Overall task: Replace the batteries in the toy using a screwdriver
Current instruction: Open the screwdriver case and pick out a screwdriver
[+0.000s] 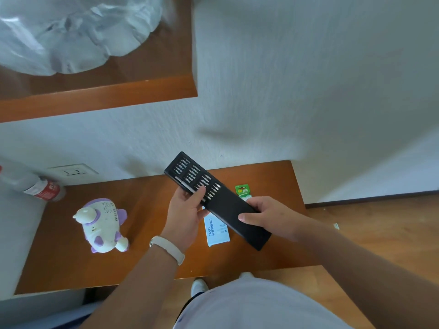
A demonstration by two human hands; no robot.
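Left hand grips bit tray | right hand grips flat black sleeve

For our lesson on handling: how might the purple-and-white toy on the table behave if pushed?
The toy looks like hard plastic, so probably stiff. Its rounded body may rock or slide; the stubby feet probably stop it rolling far.

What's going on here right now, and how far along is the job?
A person holds a black screwdriver kit over the wooden table in both hands. The left hand grips the slid-out tray of bits, and the right hand grips the sleeve. The purple and white toy sits untouched on the table to the left. A green battery pack and a white box lie on the table, partly hidden by the kit. No tool appears to be out yet.
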